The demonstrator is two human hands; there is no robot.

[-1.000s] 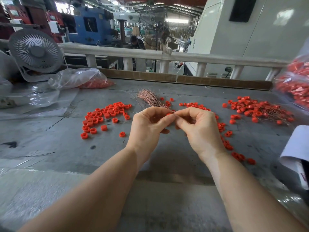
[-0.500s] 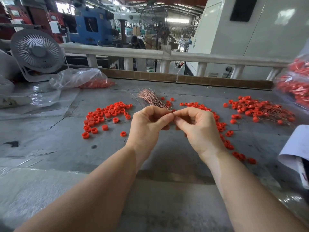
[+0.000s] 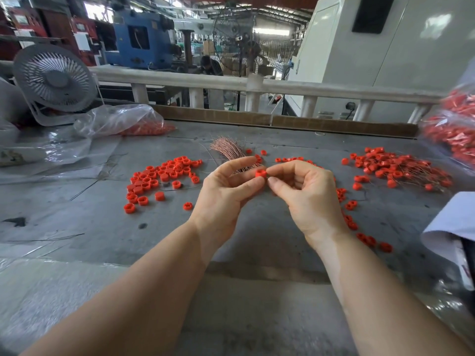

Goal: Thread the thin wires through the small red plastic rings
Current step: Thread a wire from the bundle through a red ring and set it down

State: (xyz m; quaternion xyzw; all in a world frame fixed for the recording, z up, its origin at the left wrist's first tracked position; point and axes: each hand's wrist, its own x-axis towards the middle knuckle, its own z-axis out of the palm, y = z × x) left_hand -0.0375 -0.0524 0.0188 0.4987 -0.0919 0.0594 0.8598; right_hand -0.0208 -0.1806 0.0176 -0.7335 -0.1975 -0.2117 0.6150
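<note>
A small red ring (image 3: 260, 173) sits above the copper wire bundle (image 3: 229, 152), loose rings (image 3: 162, 176) left.

Factory floor: big blue metal machine (image 3: 140, 39), tall caged pedestal fan (image 3: 239, 44), steel roof trusses (image 3: 270, 6), worn grey workbench (image 3: 257, 227).

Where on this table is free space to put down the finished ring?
Bare grey table lies under both wrists, between the loose ring pile on the left and the ring trail on the right. Crowded: the wired heap far right and the wire bundle behind the hands.
</note>
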